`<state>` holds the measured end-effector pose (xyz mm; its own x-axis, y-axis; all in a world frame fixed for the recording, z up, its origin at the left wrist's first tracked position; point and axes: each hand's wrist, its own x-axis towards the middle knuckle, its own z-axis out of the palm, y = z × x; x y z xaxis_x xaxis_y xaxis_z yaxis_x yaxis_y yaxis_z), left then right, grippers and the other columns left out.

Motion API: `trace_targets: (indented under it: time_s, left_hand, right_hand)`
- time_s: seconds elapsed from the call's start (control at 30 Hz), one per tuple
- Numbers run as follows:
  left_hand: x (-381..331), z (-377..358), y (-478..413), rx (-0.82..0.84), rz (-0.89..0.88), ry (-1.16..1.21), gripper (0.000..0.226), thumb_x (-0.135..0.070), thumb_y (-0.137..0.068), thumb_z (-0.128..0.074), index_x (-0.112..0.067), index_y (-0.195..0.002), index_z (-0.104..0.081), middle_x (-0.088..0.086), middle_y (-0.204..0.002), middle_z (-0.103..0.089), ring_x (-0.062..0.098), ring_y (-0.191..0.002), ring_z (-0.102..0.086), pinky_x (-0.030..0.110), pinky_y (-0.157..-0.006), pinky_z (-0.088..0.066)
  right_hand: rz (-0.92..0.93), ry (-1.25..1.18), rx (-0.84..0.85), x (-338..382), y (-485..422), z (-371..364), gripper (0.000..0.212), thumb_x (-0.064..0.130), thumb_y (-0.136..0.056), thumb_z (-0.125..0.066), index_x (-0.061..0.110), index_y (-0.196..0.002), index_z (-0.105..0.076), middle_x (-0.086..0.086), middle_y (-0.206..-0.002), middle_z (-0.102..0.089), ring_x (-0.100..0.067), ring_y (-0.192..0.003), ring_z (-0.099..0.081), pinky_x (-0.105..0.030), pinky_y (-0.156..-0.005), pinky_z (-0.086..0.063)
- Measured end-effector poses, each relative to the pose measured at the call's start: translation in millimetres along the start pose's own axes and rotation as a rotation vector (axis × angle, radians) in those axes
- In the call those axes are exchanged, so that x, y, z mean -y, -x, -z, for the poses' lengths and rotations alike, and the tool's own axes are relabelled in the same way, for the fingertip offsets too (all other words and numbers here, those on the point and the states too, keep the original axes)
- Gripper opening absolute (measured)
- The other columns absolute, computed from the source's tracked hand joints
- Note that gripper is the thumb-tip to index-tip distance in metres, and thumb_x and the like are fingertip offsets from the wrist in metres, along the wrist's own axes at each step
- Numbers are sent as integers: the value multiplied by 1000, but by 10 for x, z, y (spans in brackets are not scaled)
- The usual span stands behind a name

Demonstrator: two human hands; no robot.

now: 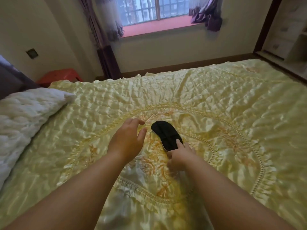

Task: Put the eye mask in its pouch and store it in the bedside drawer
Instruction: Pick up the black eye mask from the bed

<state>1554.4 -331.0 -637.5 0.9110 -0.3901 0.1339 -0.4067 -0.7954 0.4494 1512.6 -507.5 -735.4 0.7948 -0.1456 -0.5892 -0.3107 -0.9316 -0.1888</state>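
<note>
A black eye mask (166,134) lies flat on the yellow satin bedspread (224,105), near the middle of the bed. My right hand (181,157) pinches the mask's near end between thumb and fingers. My left hand (127,139) hovers just left of the mask with fingers spread and nothing in it. No pouch and no drawer are in view.
A white fluffy pillow (25,117) lies at the left of the bed. A red stool (59,77) stands beyond the bed's far left corner. Past the bed is a wall with a window (154,10), purple curtains (106,52) and white shelving (289,35) at the right.
</note>
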Motion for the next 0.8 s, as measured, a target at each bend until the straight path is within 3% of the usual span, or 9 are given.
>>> trace_targets:
  time_s: [0.13, 0.33, 0.43, 0.53, 0.63, 0.7, 0.8]
  left_hand:
    - [20, -66, -34, -1, 11, 2, 35, -40, -100, -47, -24, -130, -57, -4, -137, -55, 17, -116, -60, 42, -92, -53]
    - [-113, -119, -25, 55, 182, 112, 42, -44, -100, -46, -23, -135, -52, 5, -137, -57, 24, -114, -61, 45, -93, -53]
    - [-268, -64, -7, 60, 262, 202, 41, -44, -100, -46, -21, -134, -52, 6, -134, -60, 25, -111, -61, 40, -86, -50]
    - [-431, 27, -21, 84, 344, 277, 40, -44, -101, -43, -21, -132, -53, 6, -125, -65, 20, -95, -62, 34, -71, -46]
    - [-567, 114, -30, 113, 449, 344, 37, -44, -101, -41, -19, -124, -56, 3, -93, -67, 17, -68, -60, 31, -55, -41]
    - [-663, 203, -31, 137, 497, 402, 37, -43, -102, -40, -15, -115, -61, 5, -84, -65, 24, -73, -65, 37, -64, -52]
    - [-816, 341, 31, 187, 549, 485, 41, -41, -103, -38, -14, -98, -69, 12, -99, -72, 33, -95, -69, 53, -92, -55]
  right_hand:
    - [-16, 50, -77, -64, -86, -115, 65, 35, -96, -52, 24, -156, -31, -6, -172, 9, -39, -156, 1, -60, -124, -5]
    - [39, -88, -141, -33, 115, 52, 58, 40, -100, -50, 15, -151, -38, 0, -172, 1, -36, -154, -14, -52, -120, -28]
    - [77, -159, -160, -28, 302, 209, 60, 38, -99, -55, 11, -150, -40, 0, -172, -3, -31, -146, -35, -45, -111, -43]
    - [145, -241, -216, -41, 499, 345, 67, 34, -97, -58, 13, -155, -32, 1, -171, -9, -27, -135, -50, -41, -104, -49]
    - [208, -320, -267, -32, 681, 468, 74, 33, -95, -58, 19, -159, -23, 4, -169, -13, -22, -115, -61, -32, -89, -51]
    - [253, -328, -294, -7, 833, 584, 75, 33, -94, -59, 21, -159, -22, 6, -169, -14, -19, -111, -61, -30, -87, -50]
    - [304, -356, -323, 55, 1086, 757, 73, 31, -94, -58, 22, -158, -24, 5, -168, -15, -21, -109, -61, -32, -85, -49]
